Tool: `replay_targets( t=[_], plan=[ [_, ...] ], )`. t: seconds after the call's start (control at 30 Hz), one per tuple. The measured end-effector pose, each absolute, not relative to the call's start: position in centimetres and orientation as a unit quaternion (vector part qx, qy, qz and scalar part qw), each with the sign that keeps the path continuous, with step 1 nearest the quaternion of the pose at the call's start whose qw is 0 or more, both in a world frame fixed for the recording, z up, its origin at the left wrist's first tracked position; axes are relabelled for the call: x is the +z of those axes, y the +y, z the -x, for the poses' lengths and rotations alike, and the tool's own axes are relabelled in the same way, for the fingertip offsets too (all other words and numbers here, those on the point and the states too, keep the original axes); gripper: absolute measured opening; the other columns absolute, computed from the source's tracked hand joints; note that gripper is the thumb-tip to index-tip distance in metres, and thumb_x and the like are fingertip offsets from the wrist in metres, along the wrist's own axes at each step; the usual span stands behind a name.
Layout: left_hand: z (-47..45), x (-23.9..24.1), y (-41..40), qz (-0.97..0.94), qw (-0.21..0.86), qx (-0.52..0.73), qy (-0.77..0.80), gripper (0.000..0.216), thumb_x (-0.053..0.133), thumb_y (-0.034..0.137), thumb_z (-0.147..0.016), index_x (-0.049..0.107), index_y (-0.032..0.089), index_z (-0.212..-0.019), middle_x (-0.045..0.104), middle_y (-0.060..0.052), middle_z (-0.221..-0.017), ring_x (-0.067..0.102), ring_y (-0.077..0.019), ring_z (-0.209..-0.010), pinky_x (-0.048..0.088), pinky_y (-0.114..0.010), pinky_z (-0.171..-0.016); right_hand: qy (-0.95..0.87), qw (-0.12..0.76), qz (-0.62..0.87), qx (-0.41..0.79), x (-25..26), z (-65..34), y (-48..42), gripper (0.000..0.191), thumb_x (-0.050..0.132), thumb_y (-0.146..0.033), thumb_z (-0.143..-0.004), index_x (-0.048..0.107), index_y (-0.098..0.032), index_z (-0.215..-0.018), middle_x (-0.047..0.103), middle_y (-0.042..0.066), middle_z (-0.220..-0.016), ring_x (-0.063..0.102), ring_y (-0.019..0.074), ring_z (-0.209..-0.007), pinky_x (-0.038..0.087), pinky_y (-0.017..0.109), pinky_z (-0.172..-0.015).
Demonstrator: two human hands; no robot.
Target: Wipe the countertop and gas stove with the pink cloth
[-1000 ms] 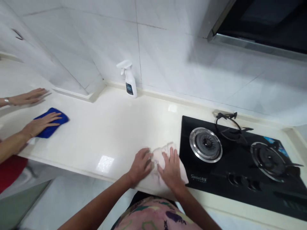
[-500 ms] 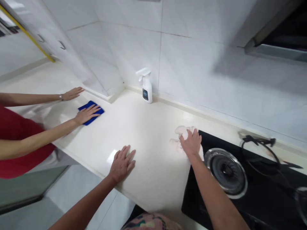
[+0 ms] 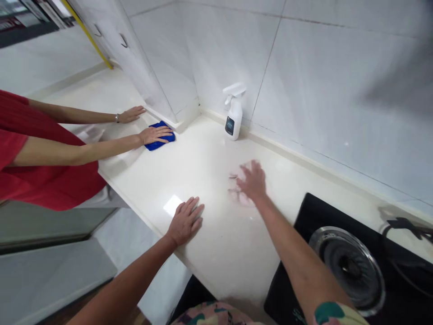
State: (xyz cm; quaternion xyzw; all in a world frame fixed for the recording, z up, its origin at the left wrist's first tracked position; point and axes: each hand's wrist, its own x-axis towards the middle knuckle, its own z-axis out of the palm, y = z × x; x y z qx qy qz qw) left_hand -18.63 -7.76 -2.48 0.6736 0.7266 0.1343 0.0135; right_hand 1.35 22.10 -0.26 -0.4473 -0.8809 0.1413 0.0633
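My left hand (image 3: 186,221) lies flat on the white countertop (image 3: 216,253) near its front edge, fingers stretched out, holding nothing. My right hand (image 3: 253,181) grips a pale pink cloth (image 3: 241,198) and presses it on the counter; both are smeared by motion, and part of the cloth is hidden under the palm. Behind them a white spray bottle (image 3: 235,119) with a dark label stands upright against the tiled wall.
At the left, a co-worker in a red top (image 3: 50,176) has one hand on a blue cloth (image 3: 158,145) and the other on the counter. A black gas stove (image 3: 304,225) with a round burner (image 3: 348,271) sits at the right, a dark cable (image 3: 406,225) lying over it.
My right hand has slid left with the pink cloth, away from the stove's edge. My left hand keeps its place on the counter. The view has turned right.
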Motion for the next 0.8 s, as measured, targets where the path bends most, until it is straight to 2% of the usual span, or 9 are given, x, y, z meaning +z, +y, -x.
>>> replay_targets(
  t=[0.13, 0.27, 0.33, 0.43, 0.53, 0.6, 0.7, 0.8],
  plan=[
    [18.8, -2.4, -7.8, -0.669, 0.02, 0.142, 0.729, 0.048, 0.046, 0.032, -0.105, 0.056, 0.024, -0.15, 0.051, -0.013, -0.163, 0.041, -0.0298, -0.155, 0.036, -0.05, -0.121, -0.934, 0.107, 0.295, 0.17, -0.2, -1.3, 9.9, 0.064, 0.072, -0.042, -0.09, 0.058, -0.021, -0.149, 0.025, 0.018, -0.174, 0.016, 0.0402, -0.162, 0.022, 0.057, -0.127],
    [18.8, -2.6, -7.9, -0.669, 0.022, 0.148, 0.728, 0.049, 0.045, 0.031, -0.104, 0.056, 0.025, -0.152, 0.051, -0.013, -0.163, 0.041, -0.0298, -0.155, 0.036, -0.05, -0.121, -0.951, 0.116, 0.214, 0.191, -0.7, -6.4, 3.9, 0.069, 0.073, -0.041, -0.087, 0.055, -0.028, -0.152, 0.026, 0.012, -0.175, 0.021, 0.0377, -0.16, 0.024, 0.057, -0.127],
    [18.7, -2.6, -7.9, -0.669, 0.02, 0.143, 0.729, 0.049, 0.046, 0.031, -0.104, 0.056, 0.024, -0.152, 0.05, -0.013, -0.163, 0.041, -0.03, -0.155, 0.036, -0.051, -0.121, -0.939, 0.125, 0.27, 0.173, -1.5, -9.3, 5.6, 0.063, 0.069, -0.042, -0.089, 0.057, -0.03, -0.15, 0.032, 0.012, -0.171, 0.029, 0.0388, -0.155, 0.028, 0.058, -0.125],
    [18.6, -2.7, -7.9, -0.667, 0.016, 0.138, 0.732, 0.049, 0.045, 0.031, -0.104, 0.056, 0.023, -0.151, 0.05, -0.013, -0.163, 0.04, -0.0303, -0.155, 0.036, -0.051, -0.122, -0.87, 0.144, 0.458, 0.116, -2.8, -12.8, 12.7, 0.052, 0.06, -0.045, -0.094, 0.067, -0.026, -0.142, 0.043, 0.017, -0.159, 0.042, 0.0418, -0.142, 0.034, 0.061, -0.117],
    [18.4, -2.7, -8.0, -0.665, 0.019, 0.141, 0.733, 0.049, 0.046, 0.03, -0.104, 0.056, 0.024, -0.152, 0.05, -0.013, -0.163, 0.041, -0.0303, -0.155, 0.036, -0.052, -0.122, -0.801, 0.162, 0.57, 0.082, -3.4, -13.9, 21.3, 0.054, 0.055, -0.05, -0.095, 0.07, -0.022, -0.139, 0.045, 0.021, -0.154, 0.044, 0.0439, -0.136, 0.036, 0.064, -0.113],
    [18.3, -2.7, -8.1, -0.664, 0.019, 0.145, 0.733, 0.05, 0.047, 0.03, -0.103, 0.056, 0.024, -0.152, 0.051, -0.013, -0.163, 0.041, -0.0304, -0.155, 0.036, -0.052, -0.122, -0.78, 0.162, 0.599, 0.082, -3.3, -12.9, 25.9, 0.057, 0.051, -0.049, -0.096, 0.067, -0.02, -0.142, 0.045, 0.022, -0.155, 0.042, 0.044, -0.139, 0.034, 0.063, -0.114],
    [18.2, -2.8, -8.3, -0.665, 0.005, 0.147, 0.732, 0.05, 0.048, 0.028, -0.103, 0.056, 0.022, -0.151, 0.051, -0.014, -0.163, 0.041, -0.0309, -0.154, 0.036, -0.052, -0.122, -0.783, 0.139, 0.598, 0.1, -2.8, -9.1, 30.4, 0.059, 0.047, -0.044, -0.096, 0.064, -0.016, -0.145, 0.043, 0.023, -0.161, 0.039, 0.0402, -0.146, 0.029, 0.055, -0.119],
    [18.1, -3.1, -8.5, -0.67, -0.011, 0.152, 0.727, 0.05, 0.048, 0.026, -0.102, 0.055, 0.021, -0.151, 0.049, -0.014, -0.164, 0.038, -0.0304, -0.156, 0.034, -0.052, -0.123, -0.808, 0.101, 0.567, 0.126, -2.4, -3.8, 31.9, 0.059, 0.05, -0.042, -0.095, 0.062, -0.019, -0.147, 0.036, 0.018, -0.168, 0.032, 0.0347, -0.154, 0.023, 0.051, -0.123]
  ],
)
